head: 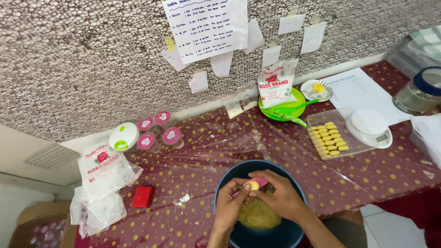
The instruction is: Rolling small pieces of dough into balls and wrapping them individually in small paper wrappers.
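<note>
Left hand (228,204) pinches a pink scoop (258,182); right hand (280,195) presses the dough ball (252,185) in it, over the bowl (294,229).

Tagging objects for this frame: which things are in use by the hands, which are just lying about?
In use: left hand, right hand, small dough piece, pink scoop, dough, blue bowl, tray of shaped pieces.

Lying about: kitchen scale, flour bags, pink-lidded jars, red box, green plate.

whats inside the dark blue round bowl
The dark blue round bowl holds a lump of pale yellow dough; both hands cover its top, so the rest of the contents are hidden.
</note>
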